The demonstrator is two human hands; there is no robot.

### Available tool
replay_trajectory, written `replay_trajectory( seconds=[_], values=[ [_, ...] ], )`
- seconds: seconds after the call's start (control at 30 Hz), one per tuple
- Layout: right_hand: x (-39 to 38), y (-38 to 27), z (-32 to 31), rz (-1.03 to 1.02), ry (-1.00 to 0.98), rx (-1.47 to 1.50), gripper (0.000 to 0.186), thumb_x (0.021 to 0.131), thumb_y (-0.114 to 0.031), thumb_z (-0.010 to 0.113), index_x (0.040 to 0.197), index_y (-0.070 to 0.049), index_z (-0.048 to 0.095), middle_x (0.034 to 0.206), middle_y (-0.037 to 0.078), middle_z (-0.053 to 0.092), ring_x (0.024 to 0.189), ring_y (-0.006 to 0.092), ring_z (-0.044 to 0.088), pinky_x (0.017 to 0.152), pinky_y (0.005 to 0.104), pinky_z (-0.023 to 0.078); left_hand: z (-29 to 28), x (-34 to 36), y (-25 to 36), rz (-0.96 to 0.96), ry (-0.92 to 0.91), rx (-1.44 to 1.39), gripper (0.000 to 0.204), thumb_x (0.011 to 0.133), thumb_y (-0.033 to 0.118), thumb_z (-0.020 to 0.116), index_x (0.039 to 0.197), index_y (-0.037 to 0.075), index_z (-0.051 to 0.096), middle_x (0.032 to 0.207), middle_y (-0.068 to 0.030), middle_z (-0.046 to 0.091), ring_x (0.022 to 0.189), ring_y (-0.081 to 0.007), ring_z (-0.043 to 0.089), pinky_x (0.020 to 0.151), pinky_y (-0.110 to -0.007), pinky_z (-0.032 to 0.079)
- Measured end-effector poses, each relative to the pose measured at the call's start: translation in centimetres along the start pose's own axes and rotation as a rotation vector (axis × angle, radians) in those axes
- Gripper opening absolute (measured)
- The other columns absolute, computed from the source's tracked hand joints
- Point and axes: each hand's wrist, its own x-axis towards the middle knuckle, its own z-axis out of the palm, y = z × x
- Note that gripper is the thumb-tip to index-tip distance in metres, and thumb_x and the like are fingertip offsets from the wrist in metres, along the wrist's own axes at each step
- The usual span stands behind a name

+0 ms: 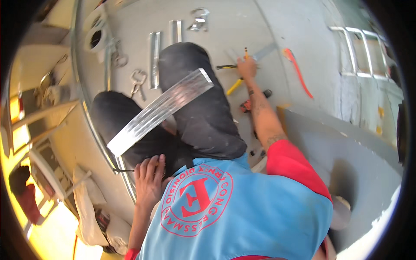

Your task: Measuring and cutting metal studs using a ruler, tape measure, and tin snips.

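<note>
- One long metal strip [161,112] is laid slantwise across two dark cloth trouser legs [201,125]; it is thin, shiny and ridged lengthwise.
- One left hand [149,180] is rested against the lap, below the lower end of the strip; its fingers are loosely bent, and whether anything is held in its grip cannot be told.
- One thin dark rod [123,170] is seen just beside those fingers.
- One right hand [247,68] is stretched down to the tools on the grey, smooth floor [242,21]; its grip is narrow, but it is blurred, and whether anything is held cannot be told.
- One slim yellow stick [246,53] is seen at its fingers, and one black-and-yellow tool [225,67] is set right beside them.
- One yellow handle [234,86] is placed nearer the knee, with one red-and-black tool [246,105] near the forearm.
- One curved orange-red strip [298,73], narrow and smooth, is laid farther right.
- Two straight metal channels [154,60], grooved and shiny, are laid side by side beyond the knees.
- Three metal clamps [138,86] with rounded jaws are scattered around them, well apart.
</note>
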Motion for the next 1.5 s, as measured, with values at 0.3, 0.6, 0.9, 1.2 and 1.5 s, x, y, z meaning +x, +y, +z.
replay_trajectory(
  seconds=[0.3,0.6,0.9,1.2,1.5],
  values=[
    [5.7,-0.6,-2.0,-0.358,-0.390,-0.364,0.057,0.084,-0.051,0.085,0.113,-0.003,0.074,0.107,0.023,0.077,0.103,0.0443,0.074,0.087,0.0536,0.059,-3.4,3.4,0.3,-0.085,0.414,-0.105,0.068,0.091,0.043,0.078,0.147,0.006,0.065,0.139,-0.0177,0.063,0.121,-0.0372,0.061,0.105,-0.053,0.046],
    [7.0,-6.1,-25.2,-0.013,0.135,1.143,0.022,0.099,-0.024,0.076,0.098,-0.004,0.068,0.085,0.005,0.069,0.055,0.0143,0.056,0.060,0.0317,0.048,-6.6,12.3,3.2,0.130,0.545,-0.661,0.061,0.089,0.030,0.086,0.136,-0.004,0.069,0.120,-0.0186,0.071,0.107,-0.0348,0.067,0.096,-0.044,0.054],
    [-17.6,-20.5,-33.4,-0.167,-0.344,1.800,0.032,0.106,-0.042,0.061,0.114,-0.011,0.064,0.074,-0.002,0.059,0.051,0.0068,0.036,0.059,0.0268,0.037,-9.7,21.9,10.8,0.404,0.743,-1.361,0.103,0.096,0.025,0.080,0.171,-0.002,0.015,0.159,-0.0287,0.047,0.147,-0.0375,0.049,0.123,-0.046,0.037],
    [-17.9,-21.0,-30.0,-0.265,-1.045,1.386,0.069,0.079,-0.018,0.099,0.137,0.000,0.065,0.091,-0.003,0.063,0.057,0.0027,0.037,0.053,0.0241,0.029,-12.9,16.8,3.4,0.286,1.011,-1.662,0.083,0.113,0.055,0.047,0.169,0.001,0.018,0.147,-0.0351,0.056,0.113,-0.0313,0.073,0.101,-0.044,0.059],
    [-13.3,-23.8,-28.2,-1.028,-0.487,0.222,0.054,0.080,-0.022,0.091,0.130,-0.012,0.074,0.140,0.001,0.068,0.101,0.0274,0.075,0.080,0.0398,0.061,-6.5,13.0,1.4,-0.012,0.736,-0.181,0.069,0.074,0.017,0.093,0.141,0.017,0.074,0.135,-0.0184,0.064,0.103,-0.0294,0.067,0.087,-0.041,0.059]
  ],
)
